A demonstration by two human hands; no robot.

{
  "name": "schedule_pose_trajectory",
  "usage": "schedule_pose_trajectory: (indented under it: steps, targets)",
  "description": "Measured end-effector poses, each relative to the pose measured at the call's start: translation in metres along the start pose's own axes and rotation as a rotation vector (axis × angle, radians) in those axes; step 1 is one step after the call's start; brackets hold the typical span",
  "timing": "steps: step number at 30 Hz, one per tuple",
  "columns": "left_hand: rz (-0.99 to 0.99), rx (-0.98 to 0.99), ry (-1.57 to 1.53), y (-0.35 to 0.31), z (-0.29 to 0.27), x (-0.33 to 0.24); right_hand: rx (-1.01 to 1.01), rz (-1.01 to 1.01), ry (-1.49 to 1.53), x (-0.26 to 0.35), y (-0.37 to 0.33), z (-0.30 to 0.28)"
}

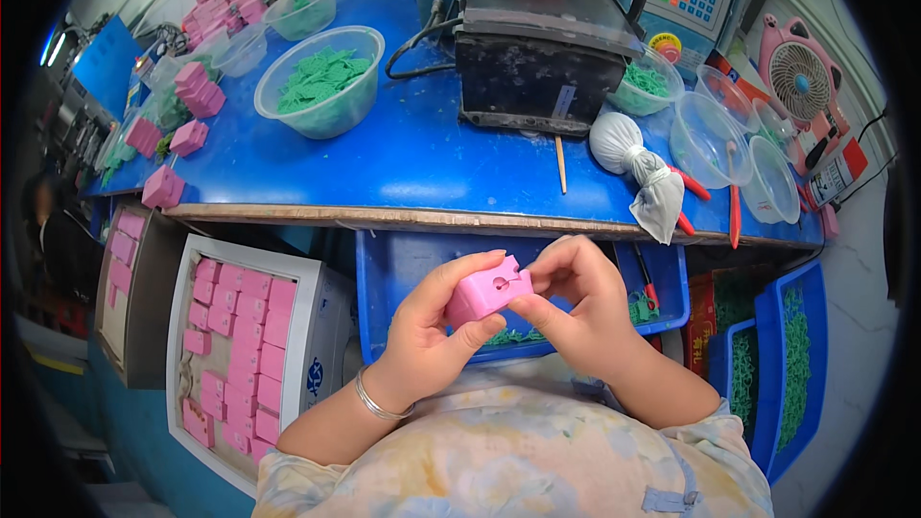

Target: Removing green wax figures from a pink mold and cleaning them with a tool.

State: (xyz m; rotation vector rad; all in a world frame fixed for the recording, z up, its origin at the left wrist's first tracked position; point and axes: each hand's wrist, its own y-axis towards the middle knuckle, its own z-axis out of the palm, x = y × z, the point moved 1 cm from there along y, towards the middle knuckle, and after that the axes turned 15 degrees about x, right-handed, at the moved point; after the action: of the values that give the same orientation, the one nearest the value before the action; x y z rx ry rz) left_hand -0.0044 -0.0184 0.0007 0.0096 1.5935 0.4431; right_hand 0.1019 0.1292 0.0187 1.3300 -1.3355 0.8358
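A small pink block (486, 292) with a round hole and a notched upper edge is held up in front of my body, above a blue tray. My left hand (432, 317) wraps round its left side, fingers behind and thumb below. At its right edge my right hand (583, 305) is closed, with the thumb against the block's lower corner and the bent index finger near the notch. Whether the right fingertips also pinch some small piece cannot be made out. Beneath both hands the blue tray (384, 264) contains green scraps.
A white box (177, 364) of pink blocks stands at the left. On the blue table (413, 168) are a bowl of green pieces (321, 86), a black machine (537, 67), a tied white cloth pouch (624, 149), a wooden stick (561, 168) and clear bowls (710, 139).
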Motion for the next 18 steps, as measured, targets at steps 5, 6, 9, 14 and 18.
schedule_pose_trajectory:
  steps: [5,6,9,14,18]
  targets:
    - [-0.024,0.181,-0.344,-0.001,0.000,-0.004,0.258,-0.306,-0.232,0.004,0.006,-0.005]
    - [-0.009,0.188,-0.421,0.001,-0.001,-0.005,0.257,-0.332,-0.260,0.004,0.006,-0.004]
    - [0.000,0.173,-0.363,0.005,0.002,-0.009,0.205,-0.343,-0.303,0.005,0.006,0.001]
    - [0.176,-0.031,0.923,0.037,-0.033,-0.040,0.051,-0.077,0.219,0.007,0.042,-0.026]
    - [-0.090,-0.240,1.468,0.053,-0.064,-0.041,-0.149,0.038,0.536,0.054,0.083,-0.071]
